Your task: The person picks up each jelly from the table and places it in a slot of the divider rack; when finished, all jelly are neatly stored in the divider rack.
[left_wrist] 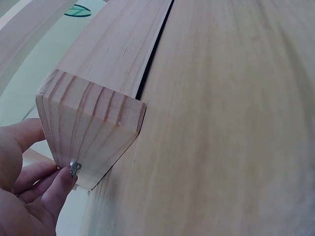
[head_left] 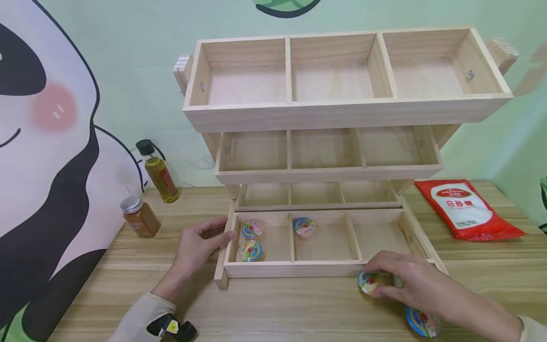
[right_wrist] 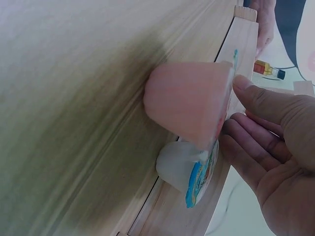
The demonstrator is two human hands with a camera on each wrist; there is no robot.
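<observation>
Head view bright; wrist views hazy; soft shadow across tabletop.

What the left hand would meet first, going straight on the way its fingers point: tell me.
The left wall of the lowest wooden tray. The left hand looks right against the wood there, though depth is hard to judge. Past that wall, the upper jelly cup seems next in line.

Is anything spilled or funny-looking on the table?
Nothing looks spilled or broken. The bottle and jar seem to lean, probably from the camera's angle. A jelly cup on the table sits outside the wooden rack, unlike the three inside it.
</observation>
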